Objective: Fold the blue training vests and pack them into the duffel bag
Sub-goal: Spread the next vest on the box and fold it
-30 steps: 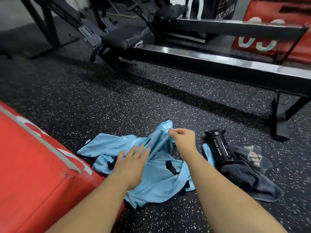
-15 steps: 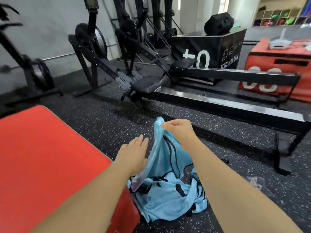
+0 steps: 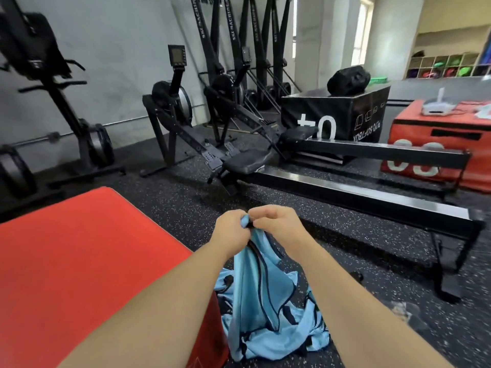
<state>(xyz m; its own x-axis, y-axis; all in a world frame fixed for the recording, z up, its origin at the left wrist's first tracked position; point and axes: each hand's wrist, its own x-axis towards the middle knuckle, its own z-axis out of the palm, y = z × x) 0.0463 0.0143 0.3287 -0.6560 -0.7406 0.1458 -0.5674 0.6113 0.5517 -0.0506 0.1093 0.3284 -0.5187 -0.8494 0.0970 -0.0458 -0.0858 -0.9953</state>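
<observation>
I see both hands close together, near the centre of my view. The left hand (image 3: 233, 231) pinches the top edge of a blue vest (image 3: 252, 277), with its fingers curled around the cloth. The right hand (image 3: 279, 224) meets the left one from the 3 o'clock side, and its fingers are curled on the same edge, at the black trim. The vest hangs down from the hands toward 6 o'clock. Its lower part lies crumpled on the floor (image 3: 172, 203) in a heap (image 3: 271, 341) of blue cloth; I cannot tell how many vests are in it. The heap touches the side of the red box (image 3: 79, 261), which fills the view at 8 o'clock. At 2 o'clock a rower (image 3: 345, 192) stands on the floor. Behind it, at 1 o'clock, a black bag (image 3: 348, 81) lies on a black box (image 3: 366, 115), well apart from the hands.
</observation>
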